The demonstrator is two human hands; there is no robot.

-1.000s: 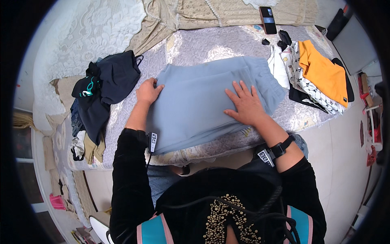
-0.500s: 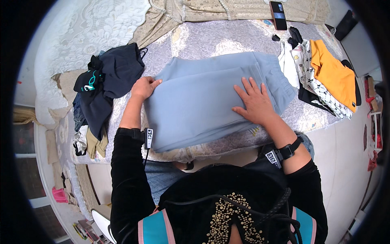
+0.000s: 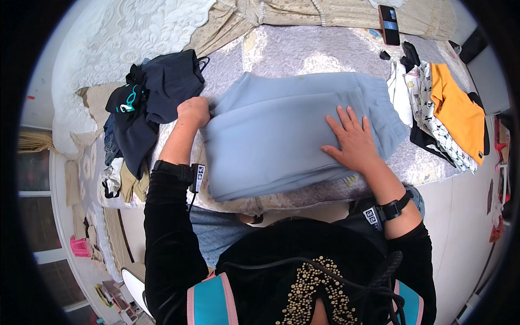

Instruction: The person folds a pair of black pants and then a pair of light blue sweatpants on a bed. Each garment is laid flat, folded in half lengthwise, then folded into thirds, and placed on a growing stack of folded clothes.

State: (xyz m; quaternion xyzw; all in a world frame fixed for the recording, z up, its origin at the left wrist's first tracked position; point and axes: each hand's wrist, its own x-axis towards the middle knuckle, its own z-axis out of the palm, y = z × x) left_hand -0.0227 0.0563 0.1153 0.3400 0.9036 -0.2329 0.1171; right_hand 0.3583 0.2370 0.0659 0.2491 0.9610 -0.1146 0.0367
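Note:
A pair of light blue trousers [image 3: 271,138] lies folded on the bed, with its gathered elastic waistband at the right. My left hand [image 3: 193,112] is closed at the left edge of the trousers, its fingers curled in and partly hidden; it seems to pinch the fabric there. Flat on the right part of the cloth rests my right hand [image 3: 352,140], fingers spread, holding nothing.
Dark clothes [image 3: 168,89] are heaped at the left of the bed [image 3: 281,49]. Folded garments, with an orange one [image 3: 457,114] on top, lie at the right. A phone [image 3: 389,24] rests at the far right, near a small black item [image 3: 385,55].
My left hand has gone from thumb and fingers lying on the trousers' left edge to a closed grasp, shifting slightly left against the cloth. My right hand stays flat. The whole view has shifted.

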